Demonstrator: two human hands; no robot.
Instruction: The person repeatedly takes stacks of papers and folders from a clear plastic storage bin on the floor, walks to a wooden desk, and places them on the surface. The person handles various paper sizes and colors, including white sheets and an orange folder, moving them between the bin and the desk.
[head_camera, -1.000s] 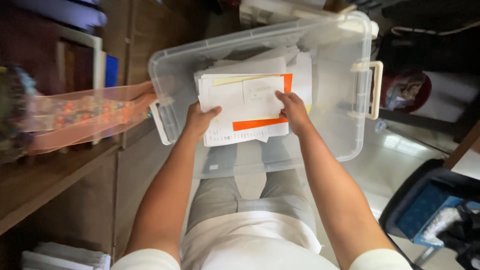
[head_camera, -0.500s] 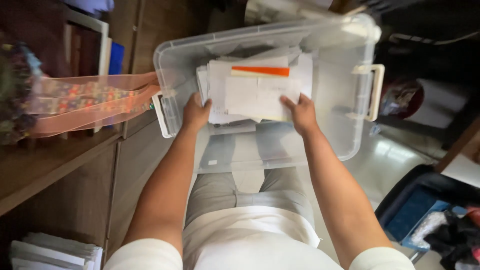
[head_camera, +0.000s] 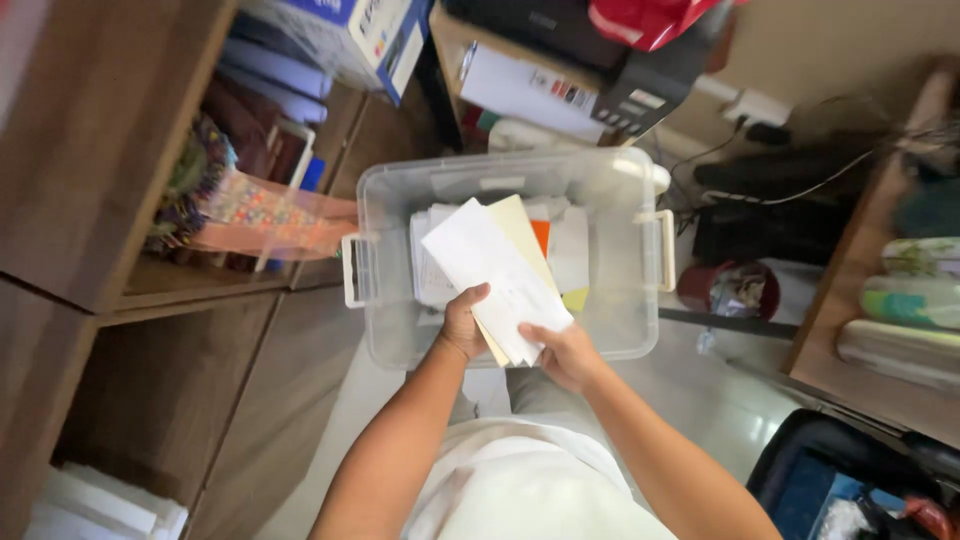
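Your left hand (head_camera: 462, 325) and right hand (head_camera: 565, 352) are both clamped on a small stack of envelopes (head_camera: 498, 278), white on top and cream beneath. You hold it tilted at the centre of the frame, over the clear plastic bin (head_camera: 640, 320) with more papers (head_camera: 570, 250) inside.

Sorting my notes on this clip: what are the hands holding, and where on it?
Both hands, left hand and right hand, hold a stack of envelopes by its near end, over the clear bin.
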